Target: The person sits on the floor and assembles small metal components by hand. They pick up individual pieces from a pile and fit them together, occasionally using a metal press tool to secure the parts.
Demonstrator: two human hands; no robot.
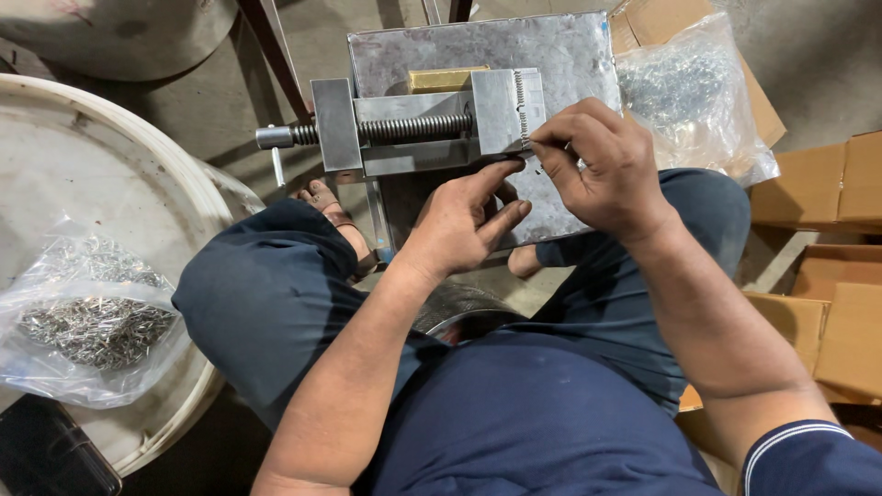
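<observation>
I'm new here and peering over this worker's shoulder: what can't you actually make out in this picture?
Head view only:
- What the right hand pinches at the vise: fingertips cover it.
- The dark piece by the left hand: too small.
- Contents of the plastic bags: tiny metal bits, kind unclear.
- The cardboard boxes: cut off by the edge.

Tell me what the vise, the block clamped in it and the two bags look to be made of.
The vise looks like bare steel: dull grey, scuffed, with a threaded screw. The block in its jaws looks like brass, going by its yellow-gold sheen, though that is uncertain. The left bag and right bag are thin clear plastic, crinkled and glossy, filled with small silvery metal pieces.
</observation>
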